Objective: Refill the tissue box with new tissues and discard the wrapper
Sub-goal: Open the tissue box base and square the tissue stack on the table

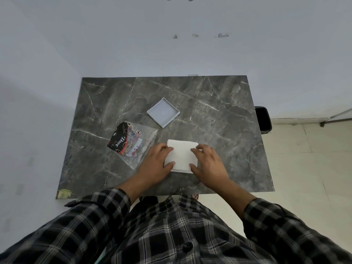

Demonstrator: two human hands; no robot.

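Observation:
A white stack of tissues (182, 154) sits in a square white tissue box, whose rim (181, 170) shows at the near edge, on the dark marble table (219, 130). My left hand (155, 162) holds the stack's left side, thumb on top. On the stack's right side rests my right hand (208, 162), fingers curled over its top. The box's square grey lid (163, 112) lies upside down farther back. An empty clear wrapper with a black and red "Dove" print (131, 142) lies flat to the left of my left hand.
A black bin (263, 120) stands on the floor past the table's right edge. White walls close in behind and to the left of the table. Light floor tiles lie to the right. A patch of tape (64, 193) marks the table's near left corner.

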